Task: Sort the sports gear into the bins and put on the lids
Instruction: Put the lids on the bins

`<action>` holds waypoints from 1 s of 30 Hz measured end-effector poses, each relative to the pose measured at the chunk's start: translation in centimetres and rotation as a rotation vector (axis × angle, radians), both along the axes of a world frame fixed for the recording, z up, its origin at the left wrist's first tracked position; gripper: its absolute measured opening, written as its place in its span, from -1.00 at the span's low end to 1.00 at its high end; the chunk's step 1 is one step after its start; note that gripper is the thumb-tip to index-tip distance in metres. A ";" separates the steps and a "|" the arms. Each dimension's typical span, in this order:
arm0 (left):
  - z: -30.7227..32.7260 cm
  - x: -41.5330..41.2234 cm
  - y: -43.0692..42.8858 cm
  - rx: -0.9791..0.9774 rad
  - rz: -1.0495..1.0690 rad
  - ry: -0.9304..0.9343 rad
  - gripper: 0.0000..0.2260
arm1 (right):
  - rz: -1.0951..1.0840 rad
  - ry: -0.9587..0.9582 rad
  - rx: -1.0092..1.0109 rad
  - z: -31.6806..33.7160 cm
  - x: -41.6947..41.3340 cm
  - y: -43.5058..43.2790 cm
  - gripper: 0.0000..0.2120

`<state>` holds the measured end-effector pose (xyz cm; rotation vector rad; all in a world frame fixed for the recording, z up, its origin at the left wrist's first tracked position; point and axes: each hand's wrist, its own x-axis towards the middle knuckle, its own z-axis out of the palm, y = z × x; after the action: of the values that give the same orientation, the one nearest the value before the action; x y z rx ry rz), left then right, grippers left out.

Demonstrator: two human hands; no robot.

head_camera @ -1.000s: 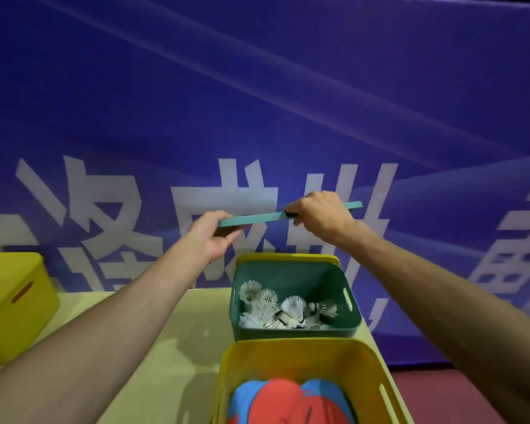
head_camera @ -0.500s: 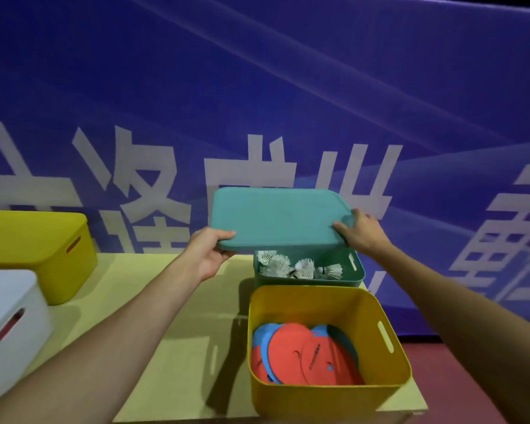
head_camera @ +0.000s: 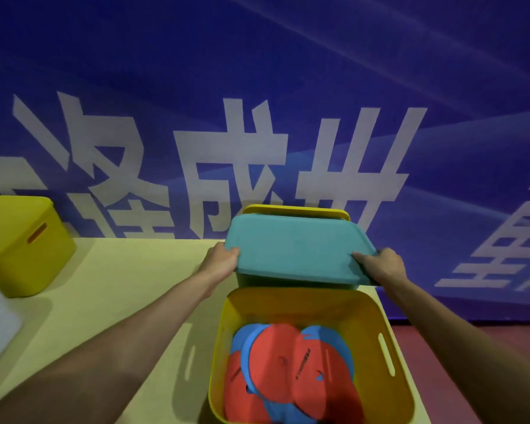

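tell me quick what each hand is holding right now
left hand: closed, gripping the left edge of the teal lid
right hand: closed, gripping the right edge of the same lid

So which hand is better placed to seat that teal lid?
Probably the right hand: it and the left hand both grip the teal lid, but the lid overhangs the green bin on the right, needing a nudge there.

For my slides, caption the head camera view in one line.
Left hand and right hand hold a teal lid over the teal bin, behind an open yellow bin of red and blue paddles.
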<state>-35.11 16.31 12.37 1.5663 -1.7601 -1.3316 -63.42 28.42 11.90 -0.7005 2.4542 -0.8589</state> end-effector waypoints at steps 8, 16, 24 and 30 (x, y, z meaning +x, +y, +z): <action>-3.8 -4.7 -3.8 -0.014 0.055 -0.169 -0.70 | 0.048 0.024 0.020 -3.7 -3.5 -4.1 -0.41; -7.7 -5.4 -5.1 0.042 0.083 -0.185 -0.69 | 0.096 0.011 -0.002 -6.1 -3.6 -5.5 -0.41; -9.3 -5.2 -5.8 -0.015 0.033 -0.176 -0.68 | 0.116 0.025 0.058 -6.4 -4.0 -5.7 -0.40; -9.7 -4.5 -5.3 -0.052 0.021 -0.216 -0.68 | 0.115 -0.020 0.076 -6.2 -3.9 -4.9 -0.41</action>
<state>-39.65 10.97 2.72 1.7488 -1.8826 -1.1329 -67.30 23.48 5.70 -0.7935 2.3897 -0.7221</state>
